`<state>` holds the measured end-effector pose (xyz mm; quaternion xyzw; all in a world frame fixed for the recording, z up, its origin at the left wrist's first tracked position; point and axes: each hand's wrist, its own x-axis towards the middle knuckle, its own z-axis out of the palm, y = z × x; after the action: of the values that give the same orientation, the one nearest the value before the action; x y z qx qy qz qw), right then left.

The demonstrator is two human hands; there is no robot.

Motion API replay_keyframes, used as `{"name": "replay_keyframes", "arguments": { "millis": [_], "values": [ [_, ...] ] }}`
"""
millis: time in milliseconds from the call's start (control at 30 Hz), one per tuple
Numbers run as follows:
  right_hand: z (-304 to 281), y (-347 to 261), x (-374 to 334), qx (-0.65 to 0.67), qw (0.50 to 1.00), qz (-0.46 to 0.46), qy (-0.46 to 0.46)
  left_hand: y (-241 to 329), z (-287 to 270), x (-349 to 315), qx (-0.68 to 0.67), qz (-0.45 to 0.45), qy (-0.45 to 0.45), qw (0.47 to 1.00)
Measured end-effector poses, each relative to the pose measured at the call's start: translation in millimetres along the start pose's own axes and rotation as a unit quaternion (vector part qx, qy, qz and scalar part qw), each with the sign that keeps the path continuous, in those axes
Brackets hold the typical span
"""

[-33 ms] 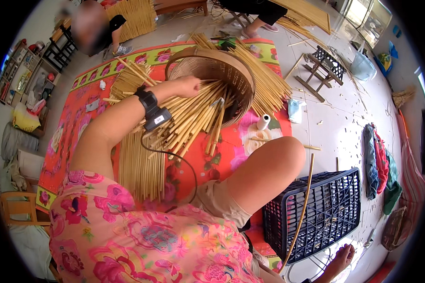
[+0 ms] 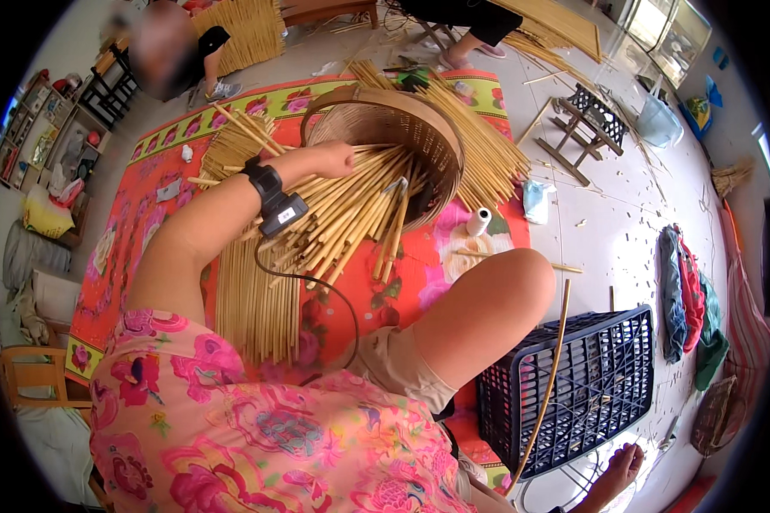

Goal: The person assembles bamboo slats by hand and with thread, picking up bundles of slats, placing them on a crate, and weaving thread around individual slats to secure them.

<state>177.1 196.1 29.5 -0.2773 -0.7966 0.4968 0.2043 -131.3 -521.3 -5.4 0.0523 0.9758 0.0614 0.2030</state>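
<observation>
My left hand (image 2: 334, 159) is closed in a loose fist over a bundle of thin bamboo sticks (image 2: 342, 209); whether it grips any of them is hidden. The bundle spills out of a round woven basket (image 2: 443, 128) tipped on its side. A wristband with a small black box is on my left forearm. Down at the lower right, my right hand (image 2: 623, 467) has curled fingers, and what they hold, if anything, cannot be made out. It is beside a dark plastic crate (image 2: 522, 363), across which a long bamboo stick (image 2: 546, 393) slants.
A red floral mat (image 2: 180, 239) lies under rows of sticks (image 2: 257, 308). Right of the basket are a white thread roll (image 2: 478, 222) and a small plastic bag (image 2: 536, 202). A folding stool (image 2: 580, 128) stands farther off. Two people sit at the far side.
My left hand has moved slightly left over the stick bundle. My right hand and the crate stay where they were.
</observation>
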Motion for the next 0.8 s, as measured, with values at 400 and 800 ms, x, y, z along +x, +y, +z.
{"name": "replay_keyframes", "arguments": {
  "millis": [400, 800],
  "values": [
    [17, 54, 25, 0.081, 0.995, 0.063, 0.006, 4, 44, -19, 0.063, -0.047, -0.095, 0.992],
    [19, 39, 15, 0.056, 0.998, 0.025, -0.017, 15, 7, -27, 0.132, -0.164, -0.223, 0.952]
  ]
}}
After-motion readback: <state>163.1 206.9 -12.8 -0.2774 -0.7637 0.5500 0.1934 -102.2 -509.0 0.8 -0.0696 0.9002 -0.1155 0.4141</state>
